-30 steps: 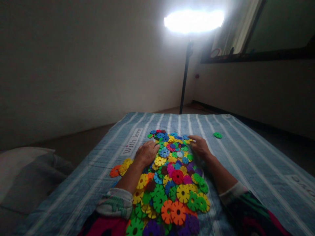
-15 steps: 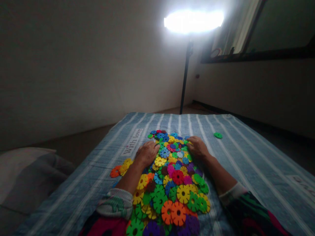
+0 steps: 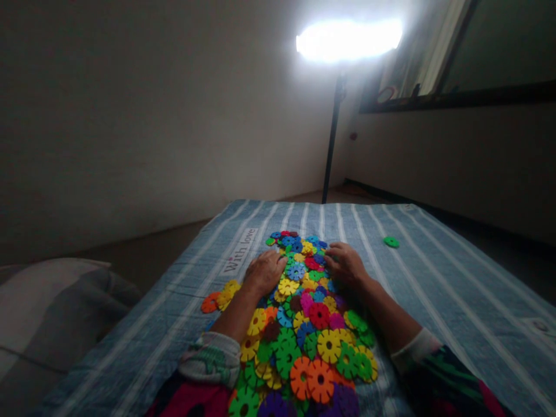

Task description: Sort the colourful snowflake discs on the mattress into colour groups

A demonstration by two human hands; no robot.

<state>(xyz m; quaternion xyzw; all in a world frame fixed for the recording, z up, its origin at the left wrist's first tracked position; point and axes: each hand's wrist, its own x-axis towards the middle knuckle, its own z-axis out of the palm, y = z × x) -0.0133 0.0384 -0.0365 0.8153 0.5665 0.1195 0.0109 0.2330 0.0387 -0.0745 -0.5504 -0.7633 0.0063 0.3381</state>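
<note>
A long heap of notched plastic discs (image 3: 288, 286) in many colours stretches away from me over a striped cloth. My left hand (image 3: 266, 271) rests on the heap's left edge, its fingers loosely bent and its thumb toward the middle. Across from it, my right hand (image 3: 345, 263) lies against the right edge with the fingers stretched inward over the discs. Neither hand visibly grips a disc; some fingertips are hidden. Nearer to me lie an orange disc (image 3: 320, 380), a yellow disc (image 3: 329, 346) and a red disc (image 3: 319, 315).
A single green disc (image 3: 391, 242) lies apart at the right on the striped blue cloth (image 3: 438, 289). Another orange disc (image 3: 211, 302) sits left of my left forearm. Beyond the far edge stands a lit lamp (image 3: 350, 40) on a pole. Pale fabric (image 3: 47, 324) is at the left.
My right hand has moved slightly inward, and the discs beside it at the heap's far part are pushed closer together. The whole view has shifted a little.
</note>
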